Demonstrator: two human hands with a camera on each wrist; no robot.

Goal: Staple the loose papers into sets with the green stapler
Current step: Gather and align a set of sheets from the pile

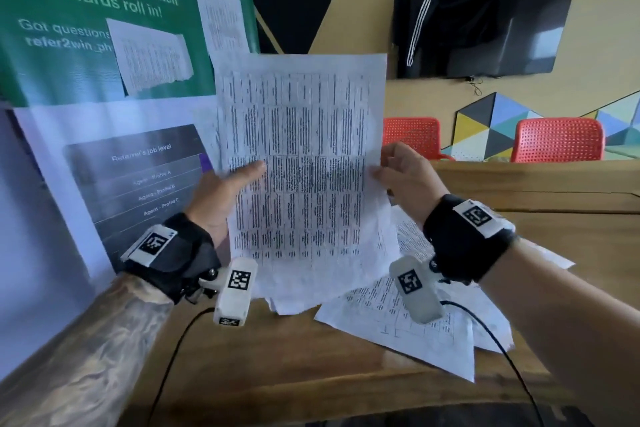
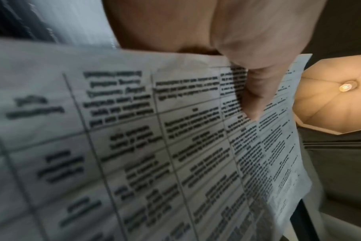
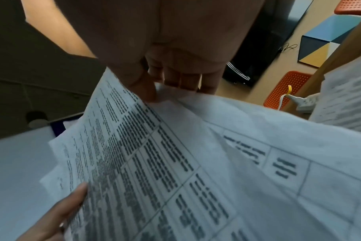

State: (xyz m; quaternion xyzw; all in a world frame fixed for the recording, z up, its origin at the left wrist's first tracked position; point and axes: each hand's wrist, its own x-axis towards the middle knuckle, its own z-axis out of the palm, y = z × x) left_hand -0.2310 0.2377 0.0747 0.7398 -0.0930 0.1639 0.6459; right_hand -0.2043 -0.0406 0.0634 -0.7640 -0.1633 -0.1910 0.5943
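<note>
I hold a sheaf of printed table papers point(image 1: 301, 163) upright above the wooden table. My left hand point(image 1: 225, 194) grips its left edge, thumb across the front; the left wrist view shows that thumb on the papers point(image 2: 134, 146). My right hand point(image 1: 401, 177) pinches the right edge, and in the right wrist view its thumb and fingers close on the papers point(image 3: 175, 163). More loose papers point(image 1: 408, 333) lie spread on the table below. No green stapler shows in any view.
The wooden table point(image 1: 311, 374) runs toward me, with black cables point(image 1: 173, 357) crossing it. A banner point(image 1: 86, 45) with sheets stuck on stands at the left. Red chairs point(image 1: 557, 139) and a wall screen point(image 1: 485, 21) are beyond. A white power strip point(image 3: 305, 102) lies on the table.
</note>
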